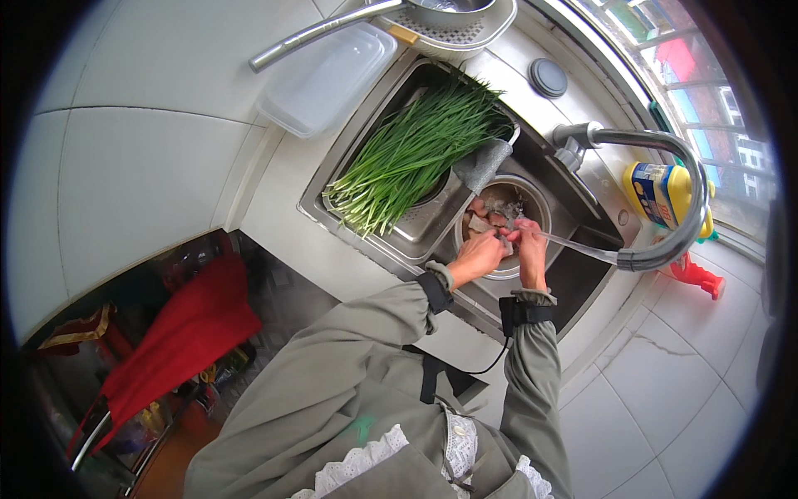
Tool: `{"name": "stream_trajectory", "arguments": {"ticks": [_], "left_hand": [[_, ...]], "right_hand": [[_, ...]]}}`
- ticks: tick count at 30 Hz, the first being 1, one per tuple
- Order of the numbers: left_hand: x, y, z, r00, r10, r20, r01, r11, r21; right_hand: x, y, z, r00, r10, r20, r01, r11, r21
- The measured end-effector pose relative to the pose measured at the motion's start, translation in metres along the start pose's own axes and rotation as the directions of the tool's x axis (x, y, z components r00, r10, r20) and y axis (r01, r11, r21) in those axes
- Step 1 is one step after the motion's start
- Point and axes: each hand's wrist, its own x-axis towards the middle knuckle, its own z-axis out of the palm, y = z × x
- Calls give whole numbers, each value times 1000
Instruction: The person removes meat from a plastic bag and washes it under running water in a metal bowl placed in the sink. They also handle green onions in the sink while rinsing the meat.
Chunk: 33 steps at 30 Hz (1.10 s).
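Both of my hands are over a round metal bowl [546, 209] in the right sink basin. My left hand [480, 254] bends over pinkish and grey pieces, perhaps meat or fish [479, 224], at the bowl's near left. Close beside it, my right hand [530, 242] has its fingertips at the pieces, under a stream of water [580, 247] from the curved chrome faucet [676, 146]. What exactly each hand's fingers grip is too small to tell. A large bunch of green chives [424, 146] fills the left basin's tray. A grey cloth [489, 163] hangs over the divider near the bowl.
A translucent plastic tub [330, 78] leans at the back left, near a pan handle [324, 34] and a white basket [499, 34]. A round grey lid [547, 77] lies by the window. A yellow bottle [664, 193] and a red object [701, 277] stand right of the faucet.
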Motion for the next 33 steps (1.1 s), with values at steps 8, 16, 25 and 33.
{"name": "stream_trajectory", "arguments": {"ticks": [8,16,25,33], "left_hand": [[-35,-8,-72,911,-413,-12,188,441,-877],[-17,-34,-115,670,-740,-56,-131,-44,-990],[-26,-33,-103,701,-713,12,-77,-92,-993],[-37,-16,-99,724,-688,-53,27,105,-994]], "right_hand": [[-3,-2,2,999,-3,44,8,993,-116],[-5,-4,12,997,52,52,-43,988,-151],[-13,-15,13,997,65,40,-58,986,-158],[-27,-15,24,992,46,121,-28,989,-142]]}}
